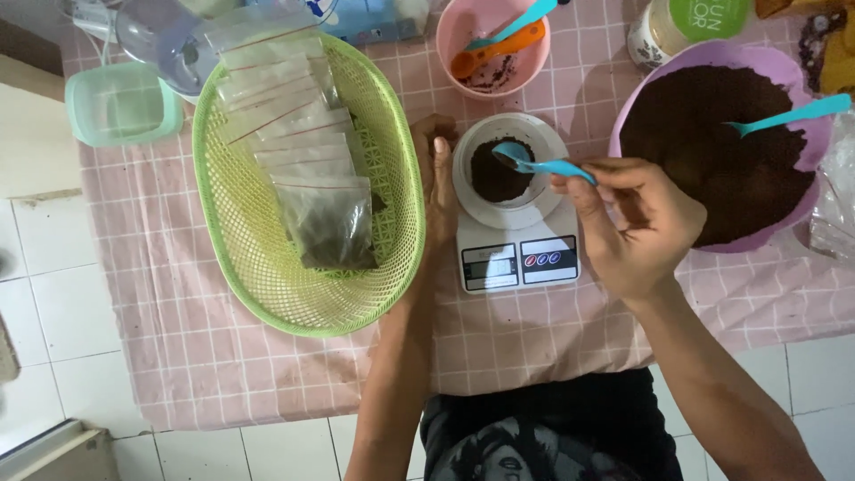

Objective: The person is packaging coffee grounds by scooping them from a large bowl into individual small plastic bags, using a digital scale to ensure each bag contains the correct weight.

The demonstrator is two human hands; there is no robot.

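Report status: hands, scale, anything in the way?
Right hand holds blue spoon over dark powder on scale. Left hand steadies white dish. Green basket adjacent.

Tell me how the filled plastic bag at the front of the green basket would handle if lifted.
The filled bag would probably sag, since its thin clear film looks limp. It likely feels light, holding just a small dark portion. It may slide off the stacked bags in the green basket.

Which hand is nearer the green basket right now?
Left. The left hand rests beside the green basket, about touching its rim. The right hand is beyond the scale, holding a blue spoon over the white cup.
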